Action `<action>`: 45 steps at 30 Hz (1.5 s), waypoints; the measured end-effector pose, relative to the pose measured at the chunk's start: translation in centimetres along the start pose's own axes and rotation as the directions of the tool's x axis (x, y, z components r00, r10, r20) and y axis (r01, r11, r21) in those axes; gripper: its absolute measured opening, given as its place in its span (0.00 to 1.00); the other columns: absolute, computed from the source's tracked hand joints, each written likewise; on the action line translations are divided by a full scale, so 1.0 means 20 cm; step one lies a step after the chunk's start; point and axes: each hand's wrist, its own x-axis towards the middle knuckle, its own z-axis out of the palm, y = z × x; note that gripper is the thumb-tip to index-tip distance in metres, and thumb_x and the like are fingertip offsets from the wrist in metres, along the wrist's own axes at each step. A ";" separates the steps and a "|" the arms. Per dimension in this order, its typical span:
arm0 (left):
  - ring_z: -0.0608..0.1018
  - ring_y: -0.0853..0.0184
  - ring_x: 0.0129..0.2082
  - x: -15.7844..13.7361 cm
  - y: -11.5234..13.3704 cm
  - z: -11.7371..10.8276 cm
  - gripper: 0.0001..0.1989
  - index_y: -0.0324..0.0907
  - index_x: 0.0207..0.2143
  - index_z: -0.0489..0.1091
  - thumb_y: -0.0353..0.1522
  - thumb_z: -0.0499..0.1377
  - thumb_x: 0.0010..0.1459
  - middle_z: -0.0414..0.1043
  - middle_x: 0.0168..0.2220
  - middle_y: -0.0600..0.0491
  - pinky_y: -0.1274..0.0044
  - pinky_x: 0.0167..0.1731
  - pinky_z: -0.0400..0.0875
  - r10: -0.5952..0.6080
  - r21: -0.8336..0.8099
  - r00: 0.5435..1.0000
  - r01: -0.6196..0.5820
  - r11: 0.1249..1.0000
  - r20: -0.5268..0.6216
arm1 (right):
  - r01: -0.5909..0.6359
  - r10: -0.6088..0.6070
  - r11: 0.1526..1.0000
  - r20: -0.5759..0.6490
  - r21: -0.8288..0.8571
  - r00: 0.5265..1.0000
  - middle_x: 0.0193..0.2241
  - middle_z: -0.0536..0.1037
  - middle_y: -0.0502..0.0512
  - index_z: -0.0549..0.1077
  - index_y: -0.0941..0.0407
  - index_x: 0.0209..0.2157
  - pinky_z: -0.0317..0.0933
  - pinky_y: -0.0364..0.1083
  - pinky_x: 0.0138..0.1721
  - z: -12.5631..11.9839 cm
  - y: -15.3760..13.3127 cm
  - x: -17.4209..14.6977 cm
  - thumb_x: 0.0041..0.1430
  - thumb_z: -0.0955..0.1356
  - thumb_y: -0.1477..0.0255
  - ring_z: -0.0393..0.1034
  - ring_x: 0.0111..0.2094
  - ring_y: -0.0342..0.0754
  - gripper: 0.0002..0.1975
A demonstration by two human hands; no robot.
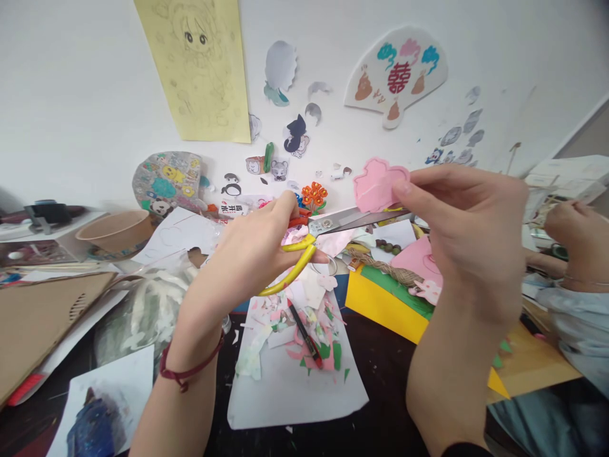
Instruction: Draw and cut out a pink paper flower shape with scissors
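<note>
Above the dark desk (385, 362), the left hand (250, 247) is wrapped round the handles of the scissors (327, 223). The right hand (469, 222) pinches the wavy pink paper (377, 184) by its right edge, up in the air, close to the blades. I can't tell if the blades touch it. To snip neatly, it seems best to turn the paper, not the scissors, and take small bites. The sharp tips point toward the right hand, so those fingers should stay out of the way. Below, paper scraps (280, 337) and a pen (305, 334) lie on a white sheet (295, 403).
</note>
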 end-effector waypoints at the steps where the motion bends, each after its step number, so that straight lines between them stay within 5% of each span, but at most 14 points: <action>1: 0.72 0.66 0.26 0.00 0.00 0.00 0.19 0.45 0.37 0.57 0.50 0.56 0.58 0.73 0.32 0.51 0.76 0.24 0.55 0.002 0.000 1.000 -0.002 1.000 0.000 | -0.002 0.002 1.000 -0.001 0.000 1.000 0.24 0.81 0.47 0.83 0.53 0.29 0.67 0.46 0.31 0.00 0.00 0.00 0.51 0.75 0.77 0.74 0.27 0.42 0.05; 45: 0.78 0.60 0.34 -0.01 0.00 -0.02 0.20 0.45 0.37 0.56 0.48 0.60 0.56 0.75 0.37 0.48 0.75 0.27 0.61 -0.004 -0.029 1.000 0.005 1.000 0.026 | -0.040 0.040 0.999 -0.034 -0.008 0.999 0.22 0.78 0.46 0.82 0.54 0.27 0.63 0.41 0.29 -0.03 -0.01 0.00 0.51 0.74 0.78 0.69 0.25 0.38 0.05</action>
